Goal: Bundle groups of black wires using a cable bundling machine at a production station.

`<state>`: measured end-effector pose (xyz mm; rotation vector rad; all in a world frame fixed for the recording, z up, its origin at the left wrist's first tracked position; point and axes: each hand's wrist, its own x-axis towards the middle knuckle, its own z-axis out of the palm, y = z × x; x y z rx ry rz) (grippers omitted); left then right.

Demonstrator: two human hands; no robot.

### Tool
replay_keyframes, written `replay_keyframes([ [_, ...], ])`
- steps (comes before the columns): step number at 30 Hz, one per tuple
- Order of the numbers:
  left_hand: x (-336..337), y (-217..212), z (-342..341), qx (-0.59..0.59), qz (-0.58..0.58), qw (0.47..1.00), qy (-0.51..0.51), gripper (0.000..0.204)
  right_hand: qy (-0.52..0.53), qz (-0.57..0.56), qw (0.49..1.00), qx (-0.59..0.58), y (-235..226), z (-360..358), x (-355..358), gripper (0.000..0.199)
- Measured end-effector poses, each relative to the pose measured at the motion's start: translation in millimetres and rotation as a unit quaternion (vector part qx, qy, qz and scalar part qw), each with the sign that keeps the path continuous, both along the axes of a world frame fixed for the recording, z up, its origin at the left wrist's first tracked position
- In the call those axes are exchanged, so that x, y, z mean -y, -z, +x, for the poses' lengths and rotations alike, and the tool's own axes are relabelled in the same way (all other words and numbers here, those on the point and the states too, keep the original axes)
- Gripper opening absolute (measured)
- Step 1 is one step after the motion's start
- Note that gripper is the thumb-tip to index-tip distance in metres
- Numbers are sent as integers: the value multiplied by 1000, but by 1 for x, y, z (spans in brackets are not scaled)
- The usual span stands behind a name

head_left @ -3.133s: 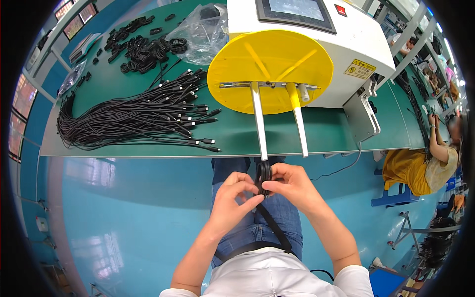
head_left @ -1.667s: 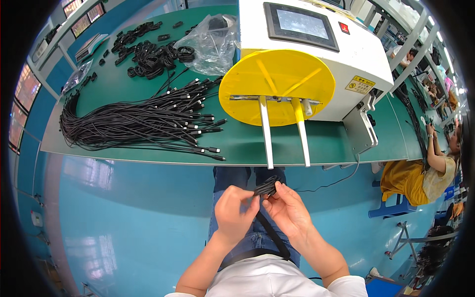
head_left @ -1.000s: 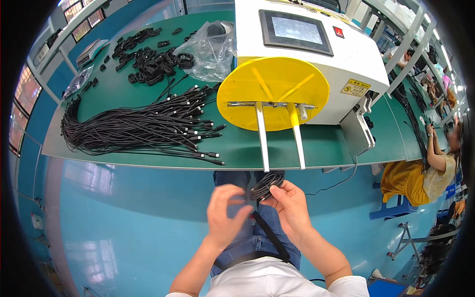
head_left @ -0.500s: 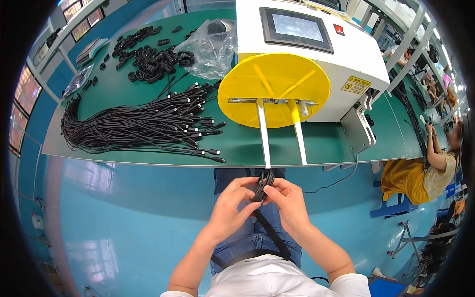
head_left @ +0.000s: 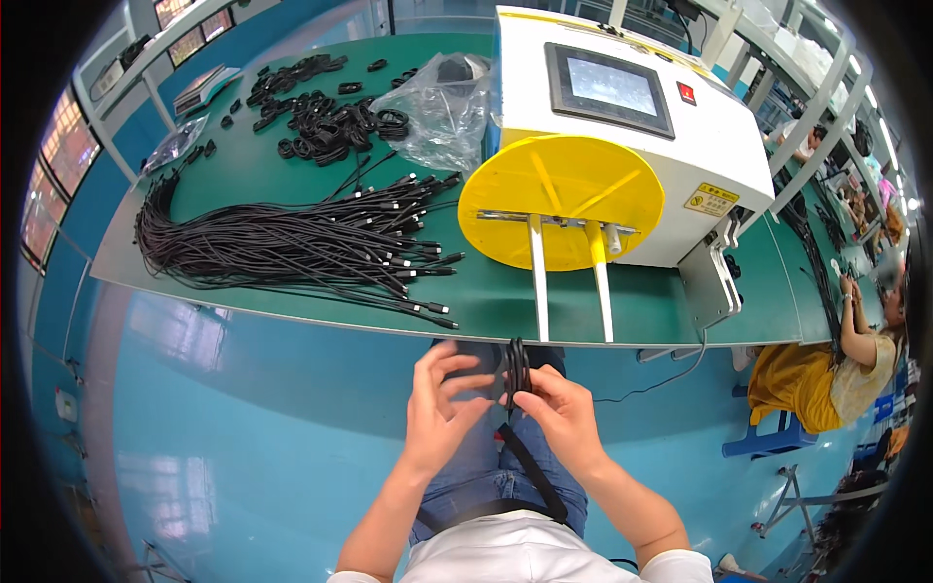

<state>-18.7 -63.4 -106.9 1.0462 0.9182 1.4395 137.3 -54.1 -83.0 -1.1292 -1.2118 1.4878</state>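
The cable coil (head_left: 518, 377) sits in the right grip (head_left: 561, 406), this side of the near edge of the table (head_left: 486, 301), with the left grip (head_left: 439, 396) just left of it. Beyond the right grip, on the table, stands the winding machine (head_left: 724, 126), its disc (head_left: 505, 185) on the near side and two prongs (head_left: 539, 287) reaching from the disc toward the grip. Ahead and left of both grips lies the cable bundle (head_left: 292, 241); behind that, the coil heap (head_left: 326, 128), with a plastic bag (head_left: 442, 121) between heap and machine. Far right of the grip, a person (head_left: 802, 389) sits on a stool (head_left: 773, 441).

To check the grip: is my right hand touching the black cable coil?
Touching: the head view shows the right hand with its thumb on the lower part of the cable coil.
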Motion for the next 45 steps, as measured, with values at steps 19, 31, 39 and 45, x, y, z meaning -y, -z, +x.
replay_keyframes([
  [19, -13, 4, -8, -293, 140, 946, -7, 55, -126, -80, 989, -3, 14, 10, -10, 28],
  [31, -29, 23, 5, -391, 189, 888, -150, 43, -171, 230, 905, 315, -7, 7, -30, 40],
  [39, -38, 15, 2, -374, 246, 882, -148, 42, -186, 177, 905, 340, -25, 0, -30, 46],
  [45, -13, -2, 4, -358, 188, 910, -87, 42, -256, 48, 922, 287, -25, 9, -14, 47],
])
